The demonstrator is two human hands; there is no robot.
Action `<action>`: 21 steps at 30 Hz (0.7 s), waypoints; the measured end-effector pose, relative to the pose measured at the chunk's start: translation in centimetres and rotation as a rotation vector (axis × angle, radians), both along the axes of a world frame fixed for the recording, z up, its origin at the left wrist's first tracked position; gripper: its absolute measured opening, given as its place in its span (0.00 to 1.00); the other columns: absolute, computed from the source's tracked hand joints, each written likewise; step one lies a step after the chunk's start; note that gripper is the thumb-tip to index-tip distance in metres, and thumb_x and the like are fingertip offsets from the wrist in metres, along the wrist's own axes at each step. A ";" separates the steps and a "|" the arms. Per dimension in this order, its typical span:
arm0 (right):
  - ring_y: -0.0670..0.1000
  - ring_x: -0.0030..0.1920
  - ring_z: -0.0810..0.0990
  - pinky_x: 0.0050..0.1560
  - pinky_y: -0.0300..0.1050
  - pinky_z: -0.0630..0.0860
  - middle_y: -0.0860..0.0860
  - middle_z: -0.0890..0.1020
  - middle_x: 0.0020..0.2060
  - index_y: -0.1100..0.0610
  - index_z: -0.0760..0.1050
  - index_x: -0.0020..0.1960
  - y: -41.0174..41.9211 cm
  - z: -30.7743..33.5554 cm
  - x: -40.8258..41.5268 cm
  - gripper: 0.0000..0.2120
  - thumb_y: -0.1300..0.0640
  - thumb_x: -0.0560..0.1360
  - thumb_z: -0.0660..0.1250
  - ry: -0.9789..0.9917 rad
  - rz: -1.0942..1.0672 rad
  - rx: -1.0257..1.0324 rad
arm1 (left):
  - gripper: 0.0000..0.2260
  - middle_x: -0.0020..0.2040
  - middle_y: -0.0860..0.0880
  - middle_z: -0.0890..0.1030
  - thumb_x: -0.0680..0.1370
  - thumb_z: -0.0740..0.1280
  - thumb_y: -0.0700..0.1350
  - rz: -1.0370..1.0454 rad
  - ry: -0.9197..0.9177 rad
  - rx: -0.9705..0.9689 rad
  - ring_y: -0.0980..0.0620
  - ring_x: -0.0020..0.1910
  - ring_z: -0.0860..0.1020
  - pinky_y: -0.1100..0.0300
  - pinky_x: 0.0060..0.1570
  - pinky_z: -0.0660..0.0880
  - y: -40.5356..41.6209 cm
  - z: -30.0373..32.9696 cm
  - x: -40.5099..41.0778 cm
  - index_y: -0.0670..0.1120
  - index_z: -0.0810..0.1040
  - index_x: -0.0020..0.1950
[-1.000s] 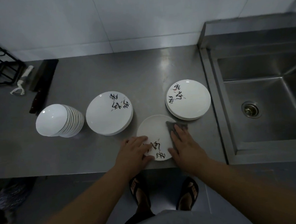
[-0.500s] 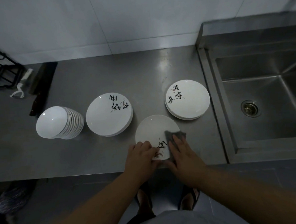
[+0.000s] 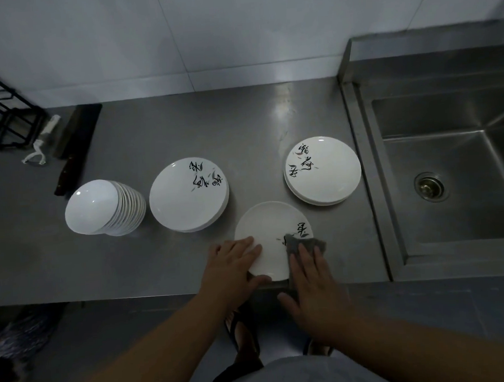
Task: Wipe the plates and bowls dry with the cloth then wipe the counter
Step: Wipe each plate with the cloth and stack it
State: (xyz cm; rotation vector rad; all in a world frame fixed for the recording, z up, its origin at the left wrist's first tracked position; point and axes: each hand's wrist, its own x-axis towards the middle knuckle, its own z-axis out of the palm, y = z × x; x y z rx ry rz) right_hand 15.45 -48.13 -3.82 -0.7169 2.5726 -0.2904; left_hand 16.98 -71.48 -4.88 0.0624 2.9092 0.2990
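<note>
1. Right hand (image 3: pixel 312 278) lies flat with straight fingers on a grey cloth (image 3: pixel 304 245), pressing it onto the right side of a single white plate (image 3: pixel 272 236).
2. Left hand (image 3: pixel 234 265) holds the same plate at its left rim, fingers spread over the top and the thumb along the near edge.
3. That plate sits on the steel counter (image 3: pixel 158 131) close to the front edge, with black brush lettering showing just above the cloth.
4. Behind it to the right, a stack of lettered plates (image 3: pixel 323 170) stands near the sink (image 3: pixel 456 178), apart from the held plate.
5. Behind it to the left is a second stack of lettered plates (image 3: pixel 189 194), also not touching the held plate.
6. Further left, a leaning stack of plain white bowls (image 3: pixel 104 208) sits just beside that second stack.
7. At the back left of the counter lie a dark cleaver (image 3: pixel 75 142) and a small white peeler (image 3: pixel 40 147), next to a black wire rack (image 3: pixel 4 117).
8. Below the counter edge, the person's feet in sandals (image 3: pixel 243 333) show on a dark floor.
</note>
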 end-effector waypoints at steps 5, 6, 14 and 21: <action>0.63 0.82 0.46 0.82 0.58 0.47 0.57 0.50 0.83 0.59 0.56 0.83 -0.1 -0.9 -6.8 0.42 0.33 0.79 0.43 0.020 -0.010 -0.059 | 0.28 0.70 0.51 0.78 0.75 0.61 0.68 0.033 0.062 0.031 0.44 0.62 0.76 0.45 0.62 0.70 0.2 -0.6 0.4 0.56 0.79 0.69; 0.63 0.82 0.52 0.81 0.59 0.54 0.58 0.54 0.83 0.60 0.60 0.81 -0.2 -0.8 -8.1 0.40 0.35 0.80 0.46 0.053 -0.008 -0.073 | 0.27 0.69 0.51 0.78 0.75 0.61 0.67 0.062 0.065 0.054 0.44 0.61 0.76 0.47 0.61 0.70 0.5 -0.6 0.3 0.56 0.79 0.69; 0.57 0.51 0.78 0.52 0.53 0.79 0.57 0.79 0.53 0.59 0.78 0.52 0.6 -2.0 -3.3 0.18 0.48 0.82 0.55 0.148 -0.072 -0.310 | 0.27 0.65 0.53 0.78 0.74 0.63 0.68 0.132 0.059 0.083 0.48 0.61 0.74 0.50 0.58 0.68 1.5 -0.3 -0.3 0.56 0.80 0.67; 0.50 0.39 0.78 0.42 0.49 0.77 0.48 0.79 0.37 0.49 0.73 0.43 1.2 2.6 -8.0 0.18 0.39 0.83 0.56 -0.147 -0.397 -0.133 | 0.35 0.75 0.49 0.67 0.75 0.66 0.68 0.285 0.061 0.147 0.46 0.72 0.66 0.48 0.69 0.64 1.7 1.3 0.0 0.51 0.67 0.77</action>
